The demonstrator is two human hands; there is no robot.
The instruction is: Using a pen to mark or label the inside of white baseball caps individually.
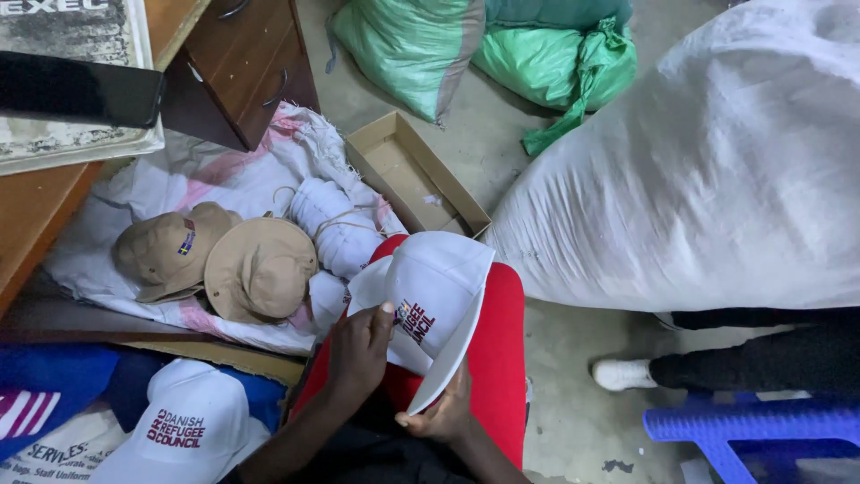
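On a red-clad lap, the fingers of the left hand curl over the crown of a white cap beside its printed emblem, pressing the fabric, while the right hand grips the cap's curved brim from beneath, its fingers closed on the edge. The cap rests on the person's knee, brim pointing down toward the body.

Just left of the knee, a bundle of white caps tied with string lies on a pink-and-white woven sack spread over the floor, next to two tan brimmed hats that overlap each other. Another white cap sits lower left on blue cloth, near a striped fabric. An open, shallow cardboard box lies on the concrete floor beyond the knee.

A huge stuffed white sack fills the right side, with green bags piled behind it. At upper left stands a wooden desk with drawers; its surface carries a tray and a dark flat object. At lower right, another person's dark trouser leg and white shoe show beside a blue plastic stool.
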